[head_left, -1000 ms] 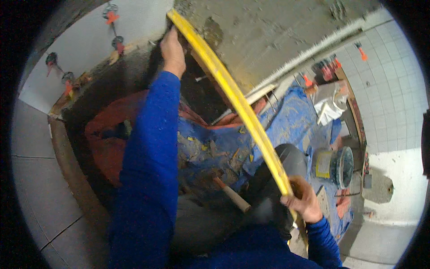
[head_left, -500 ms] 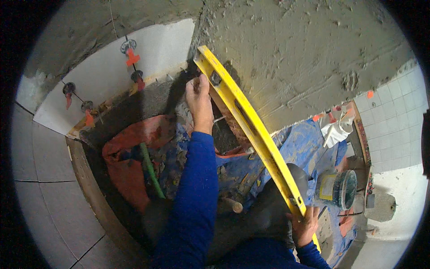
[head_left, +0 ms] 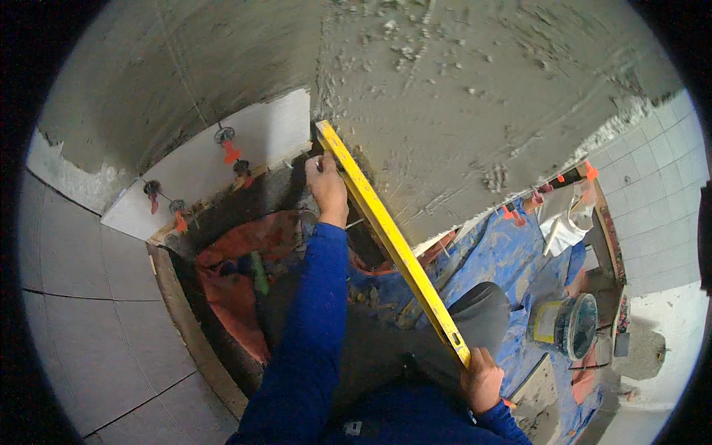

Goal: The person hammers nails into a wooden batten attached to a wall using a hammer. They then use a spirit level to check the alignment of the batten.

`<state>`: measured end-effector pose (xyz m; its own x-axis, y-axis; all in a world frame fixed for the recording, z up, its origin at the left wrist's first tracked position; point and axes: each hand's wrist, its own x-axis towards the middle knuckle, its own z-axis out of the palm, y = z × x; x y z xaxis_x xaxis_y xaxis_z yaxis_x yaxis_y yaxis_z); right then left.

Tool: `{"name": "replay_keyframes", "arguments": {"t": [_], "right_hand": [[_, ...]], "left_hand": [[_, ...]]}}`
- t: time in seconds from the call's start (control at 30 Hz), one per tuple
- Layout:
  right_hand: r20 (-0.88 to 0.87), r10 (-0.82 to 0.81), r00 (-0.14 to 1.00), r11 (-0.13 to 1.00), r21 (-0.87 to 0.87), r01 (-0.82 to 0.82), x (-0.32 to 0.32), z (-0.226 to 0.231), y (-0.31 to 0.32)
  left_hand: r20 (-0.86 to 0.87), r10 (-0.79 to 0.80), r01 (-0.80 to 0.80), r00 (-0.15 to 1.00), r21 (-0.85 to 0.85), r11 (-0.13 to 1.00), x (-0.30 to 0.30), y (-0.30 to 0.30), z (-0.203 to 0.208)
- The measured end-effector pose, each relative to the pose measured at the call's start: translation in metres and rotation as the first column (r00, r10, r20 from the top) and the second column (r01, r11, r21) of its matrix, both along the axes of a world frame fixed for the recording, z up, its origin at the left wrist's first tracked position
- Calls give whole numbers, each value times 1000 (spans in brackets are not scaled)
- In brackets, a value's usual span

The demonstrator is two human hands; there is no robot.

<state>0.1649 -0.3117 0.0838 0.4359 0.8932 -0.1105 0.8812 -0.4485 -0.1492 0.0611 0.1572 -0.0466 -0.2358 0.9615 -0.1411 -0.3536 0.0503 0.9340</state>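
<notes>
A long yellow spirit level (head_left: 399, 248) slants across the middle, its far end close to the corner where two mortar-coated walls meet. Near that far end, my left hand (head_left: 327, 191) grips the level's left side with bent fingers; some of them are hidden. My right hand (head_left: 482, 380) is closed round the near end, low on the right. The level's right edge lies along the lower part of the grey mortared wall (head_left: 460, 119); whether it touches along its whole length, I cannot tell. Left of the corner stands a white tile (head_left: 271, 126) with red-orange clips (head_left: 232, 152) along it.
A dirty blue tarp (head_left: 475, 256) and red cloth (head_left: 226, 297) cover the ground. On the right are a bucket (head_left: 582, 326) and a white bag (head_left: 564, 230). Large grey tiles (head_left: 96, 252) lie at the left, bordered by a wooden strip (head_left: 182, 311).
The level's far end has dropped lower in view, and its broad recessed side has turned away, leaving the narrow edge facing up. Both hands stay on it. The whole view has shifted.
</notes>
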Motion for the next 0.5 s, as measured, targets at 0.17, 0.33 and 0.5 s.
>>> {"name": "replay_keyframes", "arguments": {"t": [0.17, 0.33, 0.5], "right_hand": [[-134, 51, 990, 998, -25, -55, 13, -1, 5], [-278, 135, 951, 990, 83, -117, 25, 6, 1], [-449, 45, 892, 998, 57, -22, 32, 6, -11]], "left_hand": [[-117, 25, -10, 993, 124, 992, -5, 14, -19], [-292, -21, 66, 956, 145, 987, -21, 33, -41], [-866, -37, 318, 499, 143, 937, -47, 43, -48]]}}
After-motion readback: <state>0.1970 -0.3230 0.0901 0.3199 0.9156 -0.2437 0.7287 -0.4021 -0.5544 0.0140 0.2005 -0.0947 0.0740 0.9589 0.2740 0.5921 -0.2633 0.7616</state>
